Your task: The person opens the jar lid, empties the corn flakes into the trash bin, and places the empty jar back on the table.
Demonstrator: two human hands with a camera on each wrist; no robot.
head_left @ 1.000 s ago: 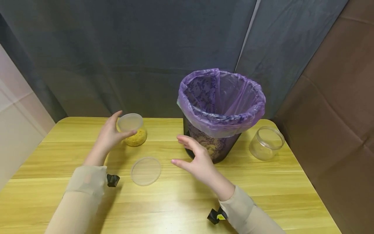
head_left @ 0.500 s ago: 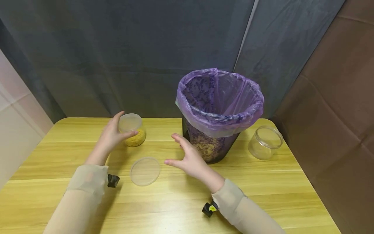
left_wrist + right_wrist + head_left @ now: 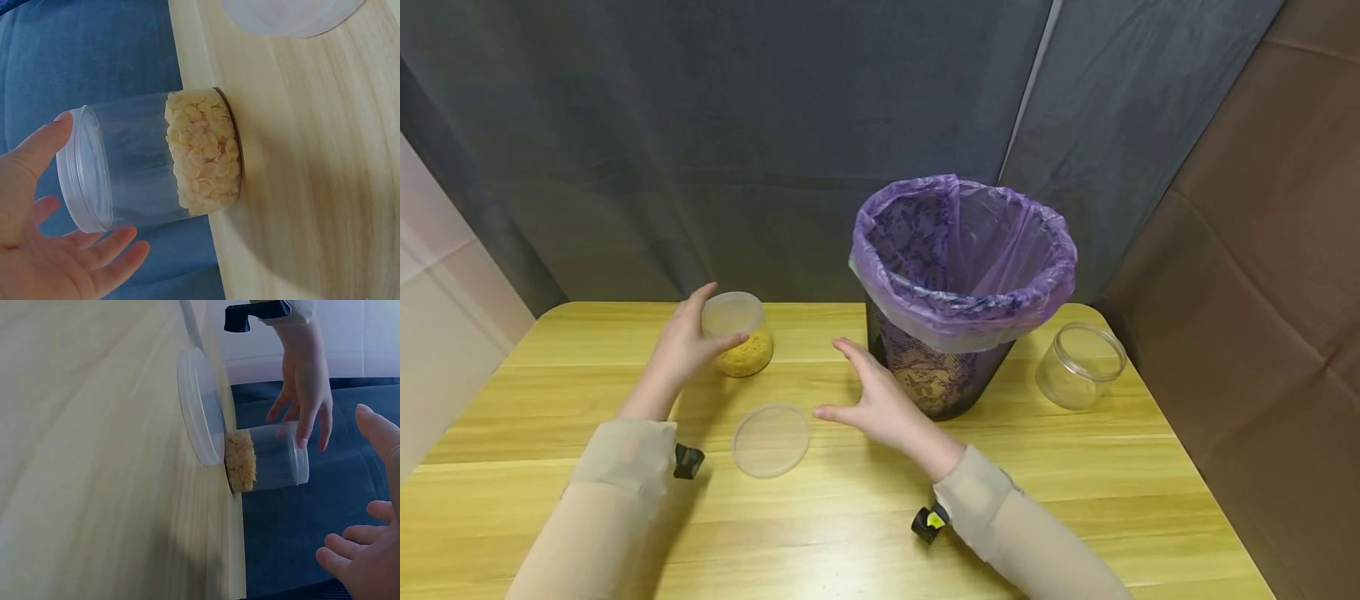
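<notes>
A clear jar (image 3: 140,159) of pale yellow flakes, with a translucent lid (image 3: 732,313) on top, stands upright near the table's back left edge. My left hand (image 3: 683,346) is spread around the lid from the left. Its thumb touches the lid rim in the left wrist view; whether the other fingers touch is unclear. A second round translucent lid (image 3: 771,440) lies flat on the table in front of the jar. To the right of that lid, my right hand (image 3: 880,402) hovers with thumb and fingers apart, holding nothing.
A black mesh bin (image 3: 928,375) lined with a purple bag (image 3: 970,321) stands behind my right hand. An uncovered clear jar (image 3: 1078,367) sits at the table's right edge. Dark curtain (image 3: 737,150) hangs directly behind the wooden table (image 3: 820,533).
My right hand has moved left, closer to the loose lid. My left hand has stayed beside the flake jar with hardly any shift.
</notes>
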